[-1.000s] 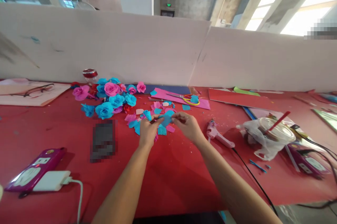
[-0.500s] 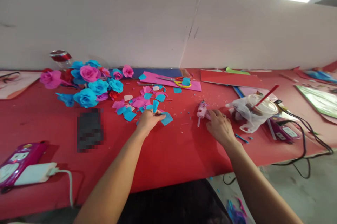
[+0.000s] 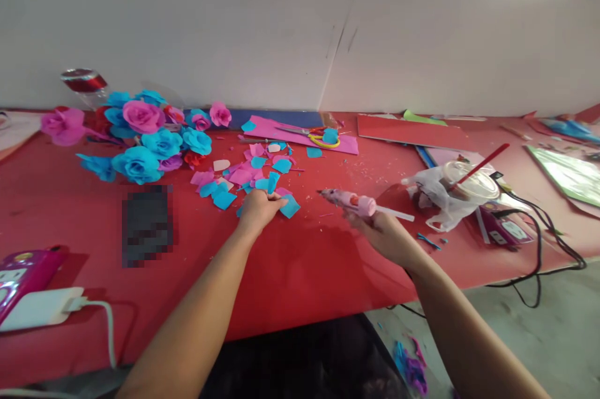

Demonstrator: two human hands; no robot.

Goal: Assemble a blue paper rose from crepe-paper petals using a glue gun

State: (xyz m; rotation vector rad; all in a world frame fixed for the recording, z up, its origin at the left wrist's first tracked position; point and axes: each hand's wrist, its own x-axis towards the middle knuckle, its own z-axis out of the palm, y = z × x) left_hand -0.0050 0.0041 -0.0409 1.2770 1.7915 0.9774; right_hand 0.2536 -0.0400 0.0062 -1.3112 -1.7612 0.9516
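Observation:
My right hand (image 3: 382, 233) is wrapped round the handle of a pink glue gun (image 3: 349, 200). Its nozzle points left, and a clear glue stick (image 3: 396, 214) sticks out of its back. My left hand (image 3: 260, 211) pinches blue paper: a small rolled piece (image 3: 272, 182) stands up from the fingers, and a flat blue paper petal (image 3: 290, 206) lies at the fingertips. Behind the left hand are scattered pink paper petals (image 3: 246, 172) and more blue petals (image 3: 225, 200). The nozzle is apart from the paper, to its right.
Paper flowers (image 3: 162, 144) are bunched at the back left near a red-capped jar (image 3: 84, 83). Scissors (image 3: 323, 138) lie on a pink sheet (image 3: 262, 128). At right stand a bagged cup (image 3: 469, 183) and a power strip (image 3: 509, 227) with cables; another power strip (image 3: 30, 271) is at left.
My right hand has taken hold of the glue gun, lifted it off the table and turned its nozzle leftward. My left hand keeps its pinch on the blue paper. The view has shifted slightly.

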